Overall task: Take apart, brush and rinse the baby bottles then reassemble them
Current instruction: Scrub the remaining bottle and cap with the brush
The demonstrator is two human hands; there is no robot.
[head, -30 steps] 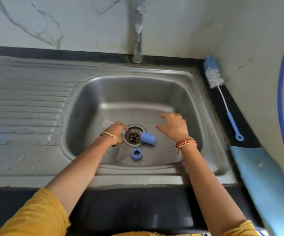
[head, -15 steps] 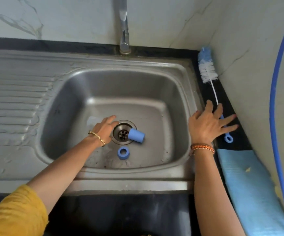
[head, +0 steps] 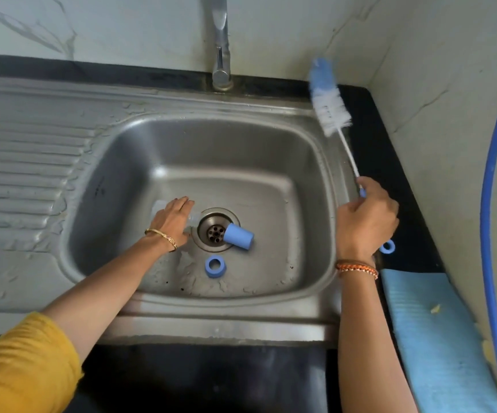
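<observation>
We were at the brushing step, with the bottle already apart in the sink (head: pixel 315 180). Our right hand (head: pixel 366 222) had its fingers wrapped around the handle of the bottle brush (head: pixel 329 102), holding it tilted above the sink's right rim, bristles up toward the wall. Our left hand (head: pixel 173 220) lay with fairly straight fingers on the clear bottle body (head: pixel 192 217) beside the drain (head: pixel 215 231); whether it gripped it, we could not tell. The blue cap (head: pixel 239 236) lay on its side at the drain, the blue collar ring (head: pixel 214 265) just in front. Next, we judged, the bottle needed lifting and the bristles aiming into its mouth.
</observation>
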